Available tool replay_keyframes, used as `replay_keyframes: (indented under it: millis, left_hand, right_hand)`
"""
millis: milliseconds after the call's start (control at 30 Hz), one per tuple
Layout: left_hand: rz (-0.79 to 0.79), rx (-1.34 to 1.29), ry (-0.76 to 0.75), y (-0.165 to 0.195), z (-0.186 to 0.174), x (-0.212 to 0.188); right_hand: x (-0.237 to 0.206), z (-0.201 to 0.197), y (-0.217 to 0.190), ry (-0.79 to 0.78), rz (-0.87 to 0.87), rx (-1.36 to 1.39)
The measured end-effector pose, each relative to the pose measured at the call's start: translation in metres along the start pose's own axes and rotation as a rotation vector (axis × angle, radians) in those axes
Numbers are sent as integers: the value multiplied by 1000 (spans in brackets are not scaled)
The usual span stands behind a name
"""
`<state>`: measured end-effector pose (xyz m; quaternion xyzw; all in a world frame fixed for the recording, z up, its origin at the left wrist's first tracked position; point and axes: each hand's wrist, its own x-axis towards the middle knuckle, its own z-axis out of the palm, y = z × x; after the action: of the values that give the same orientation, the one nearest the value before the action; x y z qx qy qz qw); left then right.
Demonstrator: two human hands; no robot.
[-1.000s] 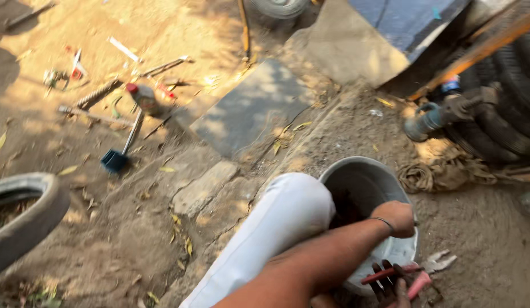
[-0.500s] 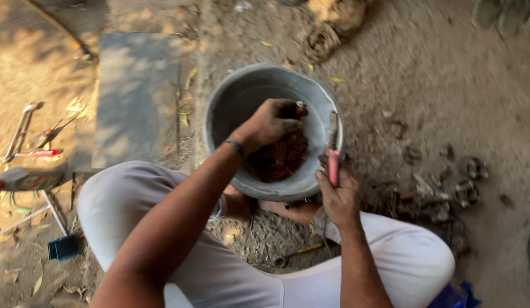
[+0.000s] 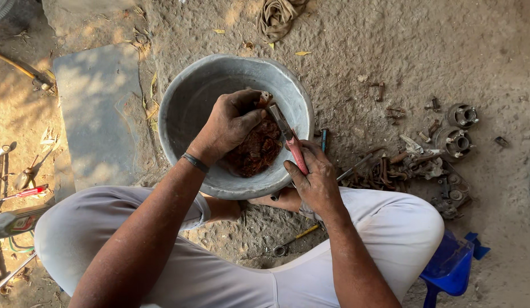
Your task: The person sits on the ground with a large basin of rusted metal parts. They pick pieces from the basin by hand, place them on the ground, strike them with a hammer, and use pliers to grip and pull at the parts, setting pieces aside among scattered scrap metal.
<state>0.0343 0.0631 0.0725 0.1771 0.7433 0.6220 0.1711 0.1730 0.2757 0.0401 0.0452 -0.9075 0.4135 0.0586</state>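
Two hands work on a small rusty part over a round metal bowl.

The left hand (image 3: 229, 122) pinches a small rusty piece (image 3: 264, 99) at the bowl's twelve o'clock, and the right hand (image 3: 314, 177), at four o'clock, squeezes red-handled pliers (image 3: 289, 138) whose tip bites it. The tip could slip off the rough rust and nip a finger. The grey bowl (image 3: 188, 102) is smooth and dented; the brown bits (image 3: 258, 149) inside look crumbly. Rusty bolts (image 3: 390, 168) lie at three o'clock.

A grey slab (image 3: 96, 114) lies on the dirt at left. A rag (image 3: 278, 15) sits by the top edge. Rusty bolts and hubs (image 3: 442, 148) scatter at right, a blue stool (image 3: 450, 267) near the bottom right corner.
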Motion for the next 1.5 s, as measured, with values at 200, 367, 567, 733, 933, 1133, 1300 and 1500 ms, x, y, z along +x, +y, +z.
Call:
replay_keyframes:
  millis: [200, 367, 567, 733, 933, 1133, 1300, 1500]
  left_hand:
    - [12, 68, -26, 0, 6, -2]
    - [12, 70, -64, 3, -1, -5]
    - [108, -126, -88, 14, -9, -13]
    - [21, -410, -215, 25, -20, -19]
    - [52, -568, -339, 23, -23, -24]
    - [61, -951, -453, 6, -5, -29]
    - [-23, -1098, -365, -1, 19, -32]
    - [82, -342, 12, 15, -1, -17]
  right_hand:
    - [-3, 7, 5, -41, 34, -14]
    - [-6, 7, 6, -88, 77, 65]
    - [-12, 19, 3, -134, 79, 373]
    - [-20, 29, -5, -244, 246, 705]
    - [-33, 24, -21, -467, 246, 1420]
    - [-46, 49, -37, -814, 234, 2073]
    - [-49, 53, -34, -824, 239, 2145]
    - [-29, 35, -34, -553, 421, 1737]
